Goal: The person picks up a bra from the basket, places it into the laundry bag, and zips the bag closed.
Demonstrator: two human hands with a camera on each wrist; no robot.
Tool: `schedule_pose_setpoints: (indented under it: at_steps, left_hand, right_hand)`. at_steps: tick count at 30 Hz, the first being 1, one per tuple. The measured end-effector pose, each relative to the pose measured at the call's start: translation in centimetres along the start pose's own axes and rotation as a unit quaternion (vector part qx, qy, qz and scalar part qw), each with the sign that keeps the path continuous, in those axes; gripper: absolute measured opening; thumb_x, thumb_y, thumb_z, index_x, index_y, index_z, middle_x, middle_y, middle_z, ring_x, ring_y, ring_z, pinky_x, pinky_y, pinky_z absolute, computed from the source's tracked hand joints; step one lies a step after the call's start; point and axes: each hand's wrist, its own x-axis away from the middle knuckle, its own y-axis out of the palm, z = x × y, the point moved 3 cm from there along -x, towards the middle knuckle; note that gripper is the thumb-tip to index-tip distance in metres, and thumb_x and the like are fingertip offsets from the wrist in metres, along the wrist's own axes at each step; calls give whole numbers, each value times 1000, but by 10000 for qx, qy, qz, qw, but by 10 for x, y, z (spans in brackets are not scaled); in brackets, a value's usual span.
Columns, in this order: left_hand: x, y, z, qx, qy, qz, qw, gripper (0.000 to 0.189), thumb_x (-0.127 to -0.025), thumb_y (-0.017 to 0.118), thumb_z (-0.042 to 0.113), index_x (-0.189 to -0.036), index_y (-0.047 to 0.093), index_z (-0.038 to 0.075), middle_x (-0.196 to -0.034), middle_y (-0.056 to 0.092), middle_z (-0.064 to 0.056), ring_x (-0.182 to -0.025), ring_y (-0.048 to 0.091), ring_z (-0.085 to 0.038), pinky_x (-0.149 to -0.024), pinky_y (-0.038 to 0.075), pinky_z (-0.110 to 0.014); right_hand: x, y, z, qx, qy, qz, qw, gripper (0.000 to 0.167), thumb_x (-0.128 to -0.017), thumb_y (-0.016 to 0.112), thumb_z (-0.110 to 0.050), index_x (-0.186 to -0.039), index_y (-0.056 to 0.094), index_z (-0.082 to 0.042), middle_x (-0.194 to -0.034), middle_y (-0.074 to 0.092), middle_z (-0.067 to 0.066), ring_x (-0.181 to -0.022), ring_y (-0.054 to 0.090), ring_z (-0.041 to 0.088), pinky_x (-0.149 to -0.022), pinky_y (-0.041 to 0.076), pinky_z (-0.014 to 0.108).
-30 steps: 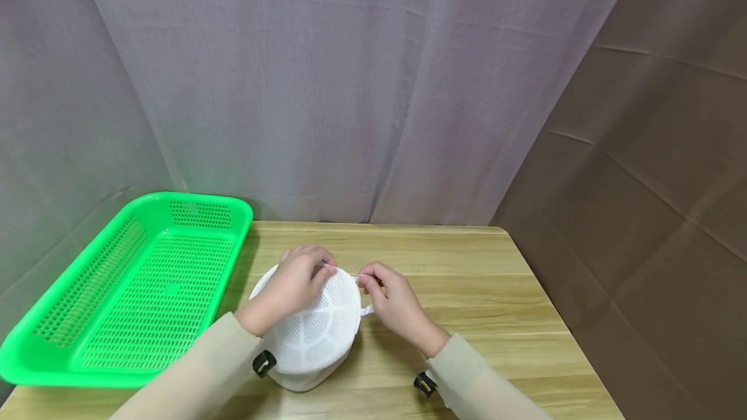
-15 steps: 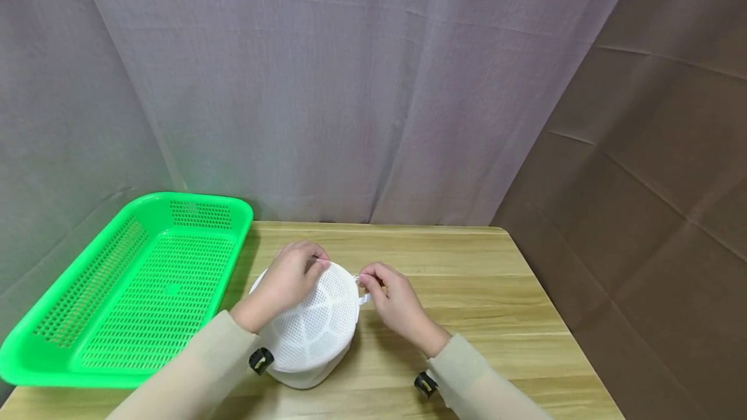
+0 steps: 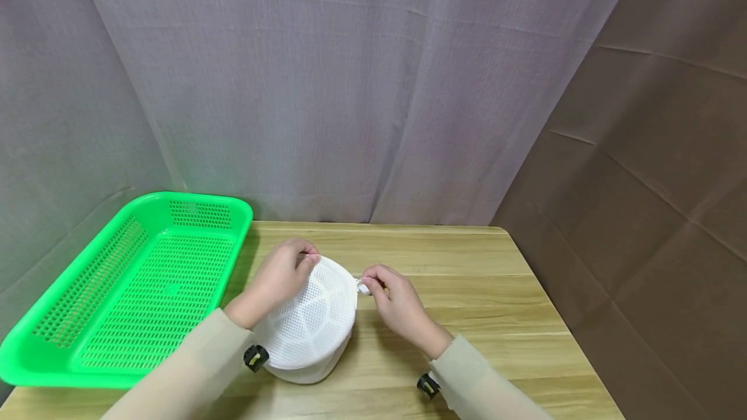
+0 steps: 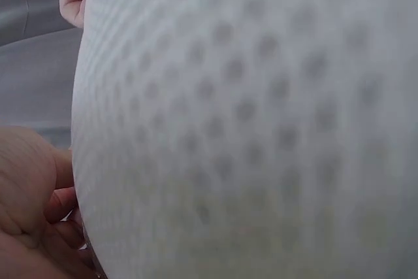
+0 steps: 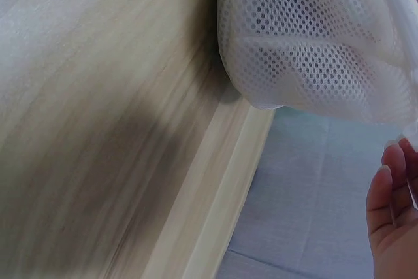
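Note:
A round white mesh laundry bag (image 3: 315, 316) stands on the table, its flat mesh top tilted toward me. At the far rim, my left hand (image 3: 280, 274) pinches the edge between thumb and fingers. My right hand (image 3: 397, 297) pinches a small zipper pull at the bag's right rim, mostly hidden by the fingertips. A short white fabric tab (image 3: 364, 289) sticks out from the rim right beside these fingertips. Mesh fills most of the left wrist view, with the left hand (image 4: 29, 194) at its edge. In the right wrist view, the right hand's fingers (image 5: 380, 194) are close to the bag's rim.
A large green plastic basket (image 3: 233, 277) with slotted walls stands on the left of the wooden table (image 3: 467, 277). Grey curtain (image 3: 350, 83) hangs behind the table, and brown cloth (image 3: 653, 212) covers the right side.
My left hand has moved left and slightly away, turning the bag's rim with it. The fabric tab has swung up to the right fingertips. My right hand has stayed nearly still.

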Motion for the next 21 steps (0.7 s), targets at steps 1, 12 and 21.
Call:
schedule_pose_setpoints:
  at_steps: [1, 12, 21]
  left_hand:
    - [0, 0, -1, -5, -38, -1, 10000, 8, -94, 62, 16, -93, 66, 9, -94, 62, -3, -88, 58, -20, -81, 49, -39]
    - [0, -1, -11, 509, -616, 114, 9967, 13, -96, 59, 15, -96, 68, 5, -87, 64, -4, -77, 56, -18, -71, 49, -35]
    - [0, -2, -39, 2323, -2388, 374, 9421, 33, -101, 49, 22, -119, 59, -4, -113, 58, -17, -102, 52, -27, -87, 45, -38]
  right_hand:
    - [0, 0, 0, 22, 10, 14, 10000, 9, -96, 60, -13, -92, 64, -20, -86, 60, -15, -77, 56, 5, -68, 50, 26]
    - [3, -2, 9, -301, 272, 34, 9992, 10, -100, 54, -21, -94, 62, -19, -83, 60, -7, -77, 59, 14, -67, 51, 27]
    - [4, -14, 23, -470, 804, 365, 9950, 13, -100, 53, -25, -106, 63, -19, -91, 63, -8, -84, 62, 12, -72, 53, 29]
